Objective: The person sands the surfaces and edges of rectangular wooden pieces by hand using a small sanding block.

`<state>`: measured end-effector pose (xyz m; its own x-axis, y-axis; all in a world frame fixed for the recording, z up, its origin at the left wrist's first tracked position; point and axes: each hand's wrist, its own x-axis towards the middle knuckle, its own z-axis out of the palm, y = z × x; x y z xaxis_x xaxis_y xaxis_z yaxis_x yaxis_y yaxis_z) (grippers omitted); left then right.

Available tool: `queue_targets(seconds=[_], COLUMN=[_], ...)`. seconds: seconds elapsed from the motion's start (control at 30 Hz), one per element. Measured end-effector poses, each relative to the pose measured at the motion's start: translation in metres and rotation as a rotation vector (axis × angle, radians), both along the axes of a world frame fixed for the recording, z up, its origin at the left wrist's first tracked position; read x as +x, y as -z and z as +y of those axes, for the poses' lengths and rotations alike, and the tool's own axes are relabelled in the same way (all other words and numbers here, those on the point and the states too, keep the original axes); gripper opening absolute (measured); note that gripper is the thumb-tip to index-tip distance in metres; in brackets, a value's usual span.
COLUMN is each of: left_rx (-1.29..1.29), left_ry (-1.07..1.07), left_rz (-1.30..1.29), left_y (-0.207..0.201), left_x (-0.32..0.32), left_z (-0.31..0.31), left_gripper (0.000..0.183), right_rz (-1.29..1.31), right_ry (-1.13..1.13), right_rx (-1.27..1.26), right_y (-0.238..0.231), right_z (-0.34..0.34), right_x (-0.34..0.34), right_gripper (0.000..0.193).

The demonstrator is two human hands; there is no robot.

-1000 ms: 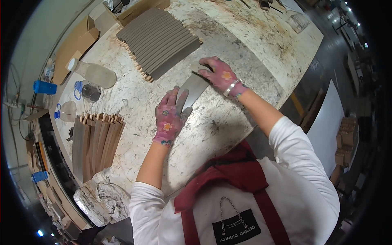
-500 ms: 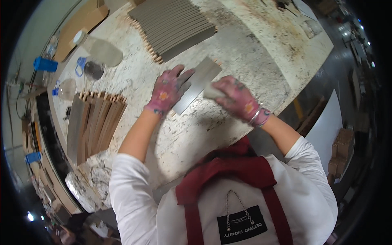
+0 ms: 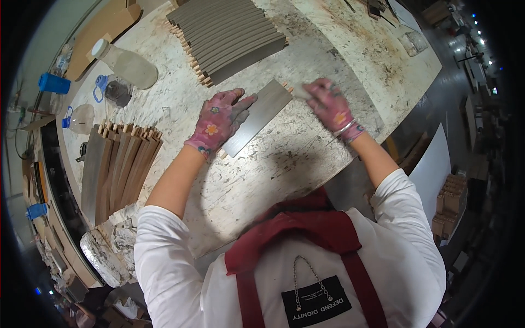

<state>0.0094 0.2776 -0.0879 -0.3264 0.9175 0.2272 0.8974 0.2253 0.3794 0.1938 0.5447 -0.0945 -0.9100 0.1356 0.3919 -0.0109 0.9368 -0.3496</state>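
A flat grey wooden slat (image 3: 261, 116) lies at a slant on the worktable, with pale dowel pegs showing at its ends. My left hand (image 3: 217, 121), in a pink flowered glove with grey fingertips, grips the slat's left long edge, its fingers on the top face. Just past the far right end of the slat is my right hand (image 3: 329, 106) in a matching glove. Its fingers are closed round a pale pad (image 3: 301, 92), which is blurred by motion; the pad's exact kind cannot be made out.
A stack of grey slats with dowel ends (image 3: 232, 41) lies farther back. At the left stand several brown slats (image 3: 121, 172). Beyond them are a large cloudy bottle (image 3: 134, 70), a dark-filled jar (image 3: 118, 94) and a clear bottle (image 3: 83, 120). The worktable (image 3: 235, 202) is stained.
My right hand has moved the pale pad away from me and right, from beside the slat's middle to past its far end. My left hand stays on the slat.
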Motion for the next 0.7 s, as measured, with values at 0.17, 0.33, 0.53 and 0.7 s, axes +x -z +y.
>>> queue_targets(seconds=[0.17, 0.33, 0.53, 0.7], left_rx=[0.12, 0.081, 0.18, -0.006], left_ry=[-0.201, -0.214, -0.284, -0.258], left_rz=[0.081, 0.069, -0.361, -0.389], left_y=[0.016, 0.017, 0.03, 0.034], left_x=[0.051, 0.12, 0.152, 0.146], left_z=[0.018, 0.033, 0.031, 0.024], left_gripper=[0.058, 0.04, 0.042, 0.047], right_rz=[-0.02, -0.166, -0.666, -0.435], right_ry=[0.038, -0.352, -0.655, -0.977], right_rx=[-0.363, -0.36, 0.03, 0.168], right_y=[-0.03, -0.07, -0.068, -0.049], right_z=[0.004, -0.058, -0.15, -0.14], right_x=[-0.006, -0.039, -0.06, -0.102], right_gripper=[0.037, 0.037, 0.029, 0.021])
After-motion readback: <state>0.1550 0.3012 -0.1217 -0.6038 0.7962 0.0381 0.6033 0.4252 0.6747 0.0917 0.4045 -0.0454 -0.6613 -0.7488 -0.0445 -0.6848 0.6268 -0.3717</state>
